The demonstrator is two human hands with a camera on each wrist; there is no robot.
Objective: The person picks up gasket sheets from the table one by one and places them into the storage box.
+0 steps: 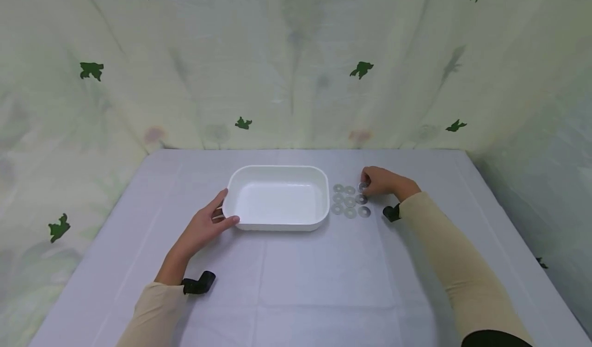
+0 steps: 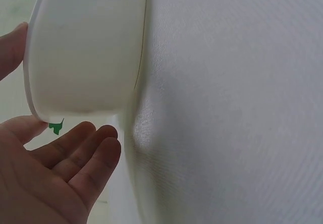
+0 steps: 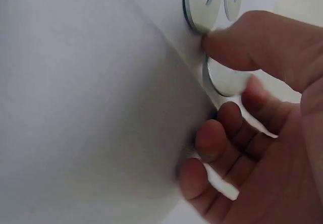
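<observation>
A white rectangular tray (image 1: pixel 277 224) with rounded corners stands on the table. My left hand (image 1: pixel 203 226) is at its left end, thumb on the front rim and index finger at the left side. In the left wrist view the thumb and index touch the rim, while the other fingers sit apart from the wall, loosely extended. Right of the tray, flat metal washers (image 1: pixel 350 201) lie in rows. My right hand (image 1: pixel 384 181) is at the back right washer (image 3: pixel 227 80), pinching its edges between thumb and index finger. The remaining fingers are curled against the tabletop.
A white cloth covers the table (image 1: pixel 314 280). Behind it hangs a pale curtain (image 1: pixel 296 69) with green leaf shapes. The tray's right wall is close to the nearest washers. Black wrist cameras sit on both wrists.
</observation>
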